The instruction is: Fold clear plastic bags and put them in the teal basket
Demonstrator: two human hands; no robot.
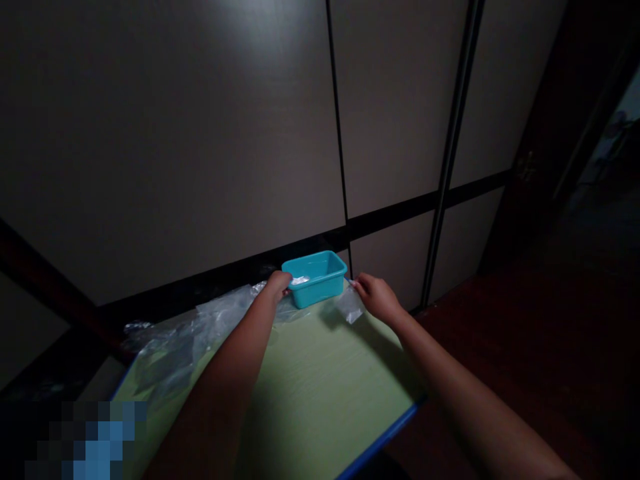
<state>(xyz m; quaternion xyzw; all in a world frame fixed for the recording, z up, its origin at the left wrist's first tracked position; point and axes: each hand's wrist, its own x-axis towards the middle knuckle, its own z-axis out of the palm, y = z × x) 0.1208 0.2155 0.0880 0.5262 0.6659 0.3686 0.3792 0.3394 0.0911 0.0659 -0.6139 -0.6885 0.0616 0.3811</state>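
A small teal plastic tub (320, 283) stands at the far edge of a green table (320, 393) with a blue rim. Something white lies inside the tub. My left hand (277, 285) grips the tub's left rim. My right hand (376, 297) is just right of the tub and pinches a small clear plastic bag (349, 306) that hangs down onto the table. Both forearms stretch forward across the table.
A heap of crumpled clear plastic (190, 337) covers the table's left and far-left part. Grey wall panels (200, 133) with dark strips rise right behind the table. A dark reddish floor (525, 333) lies to the right, with a doorway at the far right.
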